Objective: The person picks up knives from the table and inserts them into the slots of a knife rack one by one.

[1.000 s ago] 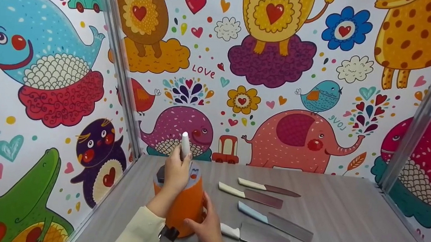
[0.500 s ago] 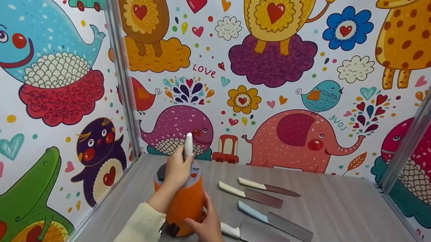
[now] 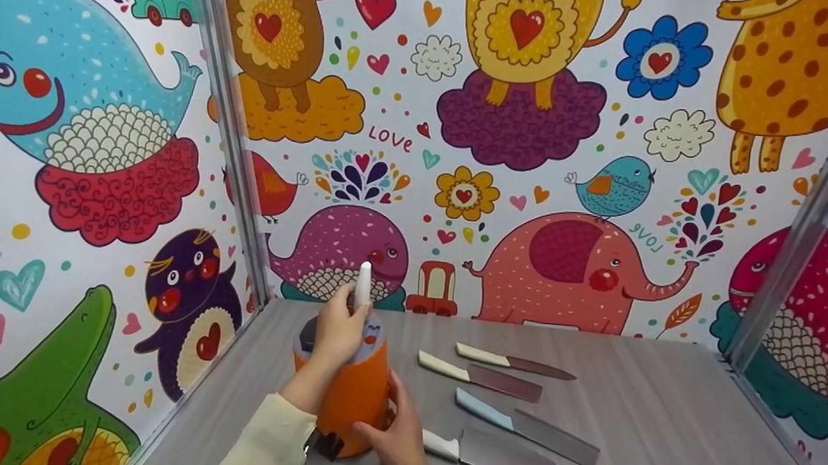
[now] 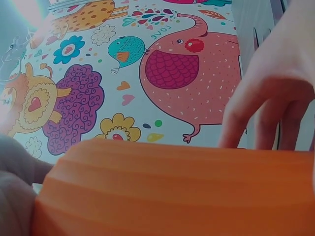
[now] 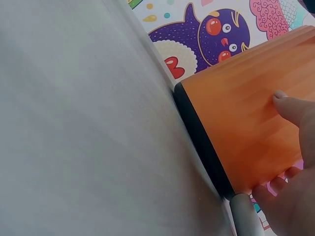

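My left hand point(image 3: 339, 332) pinches the upright white handle of a knife point(image 3: 363, 283) over the slotted top of an orange knife block point(image 3: 357, 401). The blade is hidden behind the hand, so how deep it sits in the block cannot be told. With the thumb point(image 5: 288, 104) on its front and the fingers round its right side, my right hand point(image 3: 403, 433) holds the block low down. In the left wrist view the block's orange wall point(image 4: 172, 187) fills the bottom, with the right hand's fingers point(image 4: 241, 115) against it.
Right of the block lie a white-handled cleaver point(image 3: 504, 459), a blue-handled knife point(image 3: 528, 428), a cream-handled square-tipped knife point(image 3: 481, 375) and a cream-handled pointed knife point(image 3: 517, 361) on the grey table point(image 3: 660, 434). Cartoon-printed walls point(image 3: 577, 27) stand behind and at both sides.
The white handle has shifted slightly right and stands a little more upright, with the left hand moving along. The right hand, the block and the knives on the table stay where they were.
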Motion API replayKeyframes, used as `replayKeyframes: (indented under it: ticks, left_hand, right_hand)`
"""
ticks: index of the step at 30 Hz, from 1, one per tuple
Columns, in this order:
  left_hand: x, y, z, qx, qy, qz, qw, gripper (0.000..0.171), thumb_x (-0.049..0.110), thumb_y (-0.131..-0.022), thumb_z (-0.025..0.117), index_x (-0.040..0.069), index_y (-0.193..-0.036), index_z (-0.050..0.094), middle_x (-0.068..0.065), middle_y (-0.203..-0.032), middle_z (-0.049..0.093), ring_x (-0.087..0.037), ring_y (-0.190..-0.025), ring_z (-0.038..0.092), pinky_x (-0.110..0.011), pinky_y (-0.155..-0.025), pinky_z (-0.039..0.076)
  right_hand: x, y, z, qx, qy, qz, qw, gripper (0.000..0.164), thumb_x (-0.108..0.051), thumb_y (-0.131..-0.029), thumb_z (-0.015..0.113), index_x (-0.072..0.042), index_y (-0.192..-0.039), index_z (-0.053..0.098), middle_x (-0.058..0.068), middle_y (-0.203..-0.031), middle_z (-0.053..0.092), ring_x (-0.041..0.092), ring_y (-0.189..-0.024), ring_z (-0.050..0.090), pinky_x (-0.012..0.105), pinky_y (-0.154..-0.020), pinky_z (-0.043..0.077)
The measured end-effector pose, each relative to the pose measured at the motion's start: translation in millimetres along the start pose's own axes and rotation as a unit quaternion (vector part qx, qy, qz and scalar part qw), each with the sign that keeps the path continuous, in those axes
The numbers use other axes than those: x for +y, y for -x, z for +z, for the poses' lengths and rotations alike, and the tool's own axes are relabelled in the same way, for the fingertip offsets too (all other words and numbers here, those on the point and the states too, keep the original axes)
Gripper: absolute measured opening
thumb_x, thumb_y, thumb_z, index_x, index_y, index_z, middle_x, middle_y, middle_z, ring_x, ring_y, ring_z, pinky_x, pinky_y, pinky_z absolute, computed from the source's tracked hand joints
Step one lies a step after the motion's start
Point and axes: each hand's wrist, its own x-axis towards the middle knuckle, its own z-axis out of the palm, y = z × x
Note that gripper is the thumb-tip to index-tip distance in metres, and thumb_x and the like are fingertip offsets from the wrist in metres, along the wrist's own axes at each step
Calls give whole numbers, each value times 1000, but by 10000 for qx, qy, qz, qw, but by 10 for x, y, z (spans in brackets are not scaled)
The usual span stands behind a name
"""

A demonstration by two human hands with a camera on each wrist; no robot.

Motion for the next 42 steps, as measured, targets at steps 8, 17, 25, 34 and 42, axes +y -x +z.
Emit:
replayKeyframes:
  ticks: [8,17,25,34,42]
  left_hand:
    - [-161,225,-129,1775,-14,1161,9773,57,26,-94,67,13,-144,44,-12,-134,57,-29,-124,54,-53,-107,42]
    - [-1065,455,-256,2300,464,1516,9602,87,25,-78,81,5,-149,35,-17,-151,41,-32,-139,39,-34,-120,31]
    - [-1473,459,-305,81,1678,1051,9802,101,42,-80,81,22,-158,20,-10,-157,39,-17,-134,46,-14,-109,36]
    - [-1552,504,-194,26,1825,855,9795,101,7,-71,85,17,-154,28,-8,-142,54,-6,-116,56,-11,-100,43]
    - [-1521,452,-206,101,1752,907,9803,103,5,-70,84,15,-155,26,-5,-143,54,-7,-117,56,-11,-100,44]
  right_hand:
    - [-8,-9,-24,-103,-142,397,9991,99,-31,-72,88,-20,-153,32,7,-155,41,31,-140,43,54,-113,38]
    - [-26,-20,-20,-84,-109,461,9988,95,-23,-73,87,-25,-152,34,5,-153,44,29,-140,43,52,-113,38]
    - [-15,-20,-29,-162,-232,452,9986,92,-21,-76,85,-27,-152,34,4,-154,42,30,-141,41,54,-114,37]
    - [67,67,-70,-354,-484,473,9971,96,-25,-74,86,-24,-153,32,8,-156,39,31,-143,38,53,-113,38]
    - [-26,26,-210,-485,-214,501,9973,90,-24,-76,85,-22,-152,36,10,-154,42,35,-142,39,56,-112,38]
